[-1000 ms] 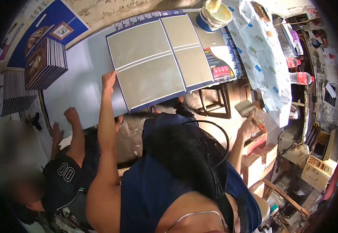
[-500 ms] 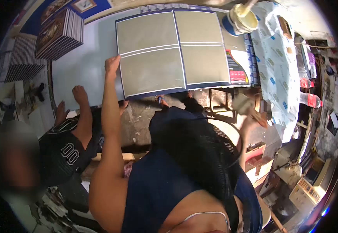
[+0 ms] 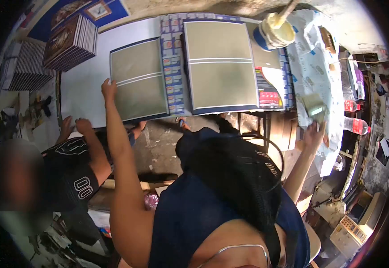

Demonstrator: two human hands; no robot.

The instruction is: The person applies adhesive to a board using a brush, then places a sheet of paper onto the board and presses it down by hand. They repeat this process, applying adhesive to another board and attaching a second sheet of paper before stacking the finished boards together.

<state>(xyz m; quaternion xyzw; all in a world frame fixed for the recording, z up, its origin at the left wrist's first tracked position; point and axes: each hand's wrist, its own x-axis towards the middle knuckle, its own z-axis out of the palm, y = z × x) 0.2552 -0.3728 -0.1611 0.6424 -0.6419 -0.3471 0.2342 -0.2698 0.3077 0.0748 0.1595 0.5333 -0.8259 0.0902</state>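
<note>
My left hand (image 3: 109, 90) is closed on the left edge of a grey-brown board cover (image 3: 138, 62) with white lines and a dark blue border. This cover lies on the pale tabletop, apart from a similar board cover (image 3: 221, 42) to its right. Between the two, a strip of blue printed sheet (image 3: 173, 67) shows. Out to the right, my right hand (image 3: 313, 136) grips a wide flat brush (image 3: 313, 105), somewhat blurred, in front of the patterned wrapping sheet (image 3: 308, 58). A tub of pale paste (image 3: 266, 40) with a stick in it stands at the back right.
A stack of picture-covered books (image 3: 71, 42) and another stack (image 3: 29, 67) stand at the left. A co-worker (image 3: 76, 165) sits at the near left with hands by the table (image 3: 80, 105). Bottles (image 3: 356, 126) lie at the right. A red-and-white printed sheet (image 3: 270, 87) lies below the tub.
My left hand has drawn the left cover leftward, away from the other one, uncovering the printed strip. My right hand has moved up and to the right with the brush.
</note>
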